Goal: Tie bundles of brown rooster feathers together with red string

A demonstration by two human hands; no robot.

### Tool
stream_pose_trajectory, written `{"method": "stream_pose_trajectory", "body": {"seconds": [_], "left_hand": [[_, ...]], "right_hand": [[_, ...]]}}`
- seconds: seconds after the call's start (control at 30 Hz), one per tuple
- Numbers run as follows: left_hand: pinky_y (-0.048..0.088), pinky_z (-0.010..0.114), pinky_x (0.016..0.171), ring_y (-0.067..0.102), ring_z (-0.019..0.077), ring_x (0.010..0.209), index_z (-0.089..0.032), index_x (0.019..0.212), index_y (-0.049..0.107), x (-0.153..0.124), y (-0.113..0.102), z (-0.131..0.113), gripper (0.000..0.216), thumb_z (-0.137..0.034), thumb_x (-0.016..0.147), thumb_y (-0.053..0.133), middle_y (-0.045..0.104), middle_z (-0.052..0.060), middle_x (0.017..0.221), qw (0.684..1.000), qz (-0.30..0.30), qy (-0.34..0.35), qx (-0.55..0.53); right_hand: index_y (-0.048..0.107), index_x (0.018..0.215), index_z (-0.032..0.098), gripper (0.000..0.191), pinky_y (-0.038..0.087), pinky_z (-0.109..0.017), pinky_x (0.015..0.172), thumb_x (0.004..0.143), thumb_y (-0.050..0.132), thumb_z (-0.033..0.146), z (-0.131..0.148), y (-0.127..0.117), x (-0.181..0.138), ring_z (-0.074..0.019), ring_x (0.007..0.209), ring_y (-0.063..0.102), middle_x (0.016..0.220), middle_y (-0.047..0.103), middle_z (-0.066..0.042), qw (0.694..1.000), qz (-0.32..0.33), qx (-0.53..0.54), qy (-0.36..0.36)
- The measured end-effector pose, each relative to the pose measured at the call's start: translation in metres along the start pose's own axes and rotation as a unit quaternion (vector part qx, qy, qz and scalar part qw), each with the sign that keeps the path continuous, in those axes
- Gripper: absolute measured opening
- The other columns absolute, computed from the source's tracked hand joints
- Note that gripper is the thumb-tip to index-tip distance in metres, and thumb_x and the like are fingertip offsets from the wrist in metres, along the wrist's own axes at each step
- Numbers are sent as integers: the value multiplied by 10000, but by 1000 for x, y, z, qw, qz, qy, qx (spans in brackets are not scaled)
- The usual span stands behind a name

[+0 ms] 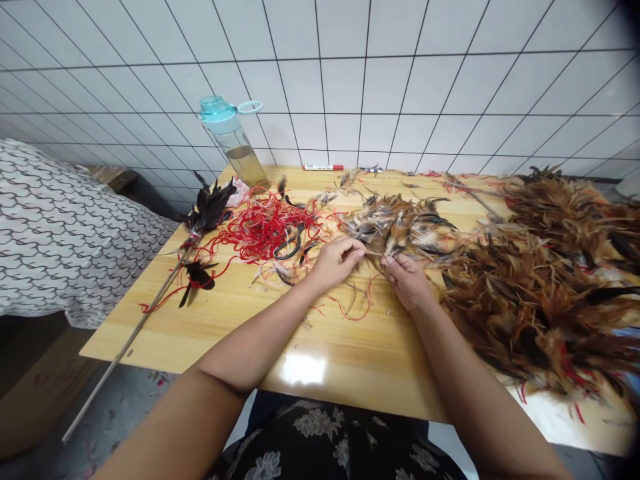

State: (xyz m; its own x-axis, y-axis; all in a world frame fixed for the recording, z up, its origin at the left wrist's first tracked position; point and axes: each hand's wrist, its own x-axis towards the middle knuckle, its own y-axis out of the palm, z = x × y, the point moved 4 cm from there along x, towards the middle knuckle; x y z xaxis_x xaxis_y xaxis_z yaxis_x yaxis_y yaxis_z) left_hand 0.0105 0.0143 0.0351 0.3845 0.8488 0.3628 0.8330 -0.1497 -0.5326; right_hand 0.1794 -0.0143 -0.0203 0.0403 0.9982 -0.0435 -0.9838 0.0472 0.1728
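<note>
My left hand (pixel 339 262) is closed in a pinch over the middle of the wooden table. Thumb and fingers of my right hand (pixel 404 277) also pinch together, a short way to the right. Between them stretches the thin pale quill of a feather (pixel 374 253), with one end in each hand. Just beyond the fingers lies a loose pile of brown, grey and black feathers (pixel 400 217). A tangle of red string (pixel 267 227) spreads left of it, with dark-handled scissors (pixel 289 245) partly buried in it. One loose red strand curls on the table below my hands.
On the left, a stick with black feathers (pixel 210 203) tied at its top sticks out past the table edge. A water bottle (pixel 235 143) stands at the back by the tiled wall, near a red-and-white marker (pixel 323 167). Large brown feather bundles (pixel 530 300) cover the right side.
</note>
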Motion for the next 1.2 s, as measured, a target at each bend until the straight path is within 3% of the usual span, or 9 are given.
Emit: {"method": "stream_pose_trajectory", "body": {"seconds": [0.2,0.37,0.47,0.63,0.97,1.2], "left_hand": [[389,236,663,515,122,703,-157,792,612,0,-11,0,173,-267,857,496,594,23,746,1000,-24,-6,17],[398,251,698,521,127,719,-159,769,598,-1,-14,-10,159,-229,857,486,592,23,735,994,34,83,58],[407,272,728,526,144,756,-164,777,590,-2,-11,-17,167,-226,868,465,599,39,750,985,57,133,93],[408,301,764,501,162,788,-160,805,587,-5,-7,-20,182,-212,885,433,592,62,798,967,42,173,181],[390,325,754,441,193,807,-149,797,585,-10,-3,-29,221,-212,903,402,540,73,788,917,23,217,334],[386,332,741,441,200,818,-146,796,576,-11,2,-29,212,-209,903,404,540,80,802,910,15,222,351]], "right_hand": [[541,659,197,341,254,-242,491,708,682,505,1,0,0,-85,499,328,537,417,54,1000,-3,-21,-9],[468,595,207,362,244,-245,493,722,643,497,4,1,-1,-88,485,304,498,374,65,997,-35,-73,-6],[402,548,212,370,262,-252,521,736,608,456,5,4,-1,-98,511,308,513,353,59,986,-56,-151,-39],[432,540,201,304,321,-265,598,729,566,398,1,11,3,-119,592,391,587,414,32,960,-40,-255,-103],[475,532,203,274,337,-268,581,709,572,388,2,15,3,-126,573,408,566,424,25,953,-29,-283,-106],[491,537,201,278,347,-271,583,726,583,383,0,16,4,-130,579,424,570,432,21,954,-14,-278,-112]]}}
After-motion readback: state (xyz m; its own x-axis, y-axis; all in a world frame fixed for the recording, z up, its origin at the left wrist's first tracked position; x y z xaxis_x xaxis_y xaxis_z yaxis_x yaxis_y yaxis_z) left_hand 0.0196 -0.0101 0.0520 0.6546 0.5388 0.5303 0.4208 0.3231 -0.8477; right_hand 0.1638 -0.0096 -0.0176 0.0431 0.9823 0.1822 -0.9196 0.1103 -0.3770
